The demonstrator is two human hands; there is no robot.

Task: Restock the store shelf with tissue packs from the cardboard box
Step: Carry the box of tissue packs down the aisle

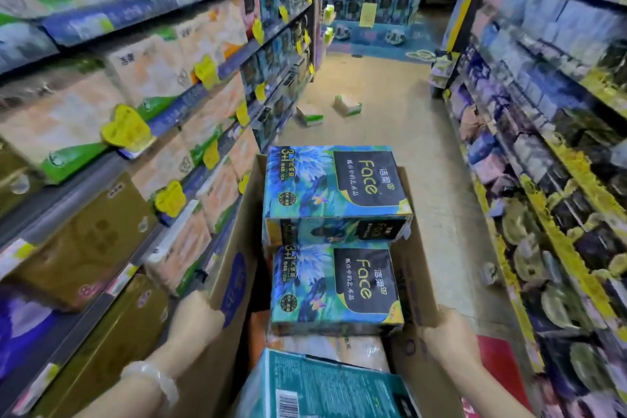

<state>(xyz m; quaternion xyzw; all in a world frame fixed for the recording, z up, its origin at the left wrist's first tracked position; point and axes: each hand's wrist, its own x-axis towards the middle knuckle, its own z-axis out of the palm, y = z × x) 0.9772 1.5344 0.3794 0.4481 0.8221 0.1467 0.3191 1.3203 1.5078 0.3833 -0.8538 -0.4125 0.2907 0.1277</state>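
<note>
A narrow store aisle is recorded, with long multi-tier shelving point(112, 153) along the left side stocked with cream, green and gold wrapped tissue bundles, and a facing shelf unit point(556, 153) along the right side filled with dark and purple packs; much of both is blurred. A large open brown cardboard box point(234, 268) is held in the aisle, with its left wall close beside the lower left shelves. Inside the box, two blue-green floral tissue packs with black "Face" labels are stacked: the upper pack point(334, 185) lies toward the far end, overlapping the far edge of the lower pack point(334, 285). A teal pack with a barcode point(315, 387) is seen at the near edge of the box, above a pale peach wrapped bundle point(353, 349). The left hand point(196, 319), with a clear bead bracelet point(152, 380) on its wrist, is closed over the box's left wall. The right hand point(448, 336) is clasped on the box's right flap. Two small white-and-green packs point(327, 110) lie on the beige floor point(390, 102) further along the aisle.
</note>
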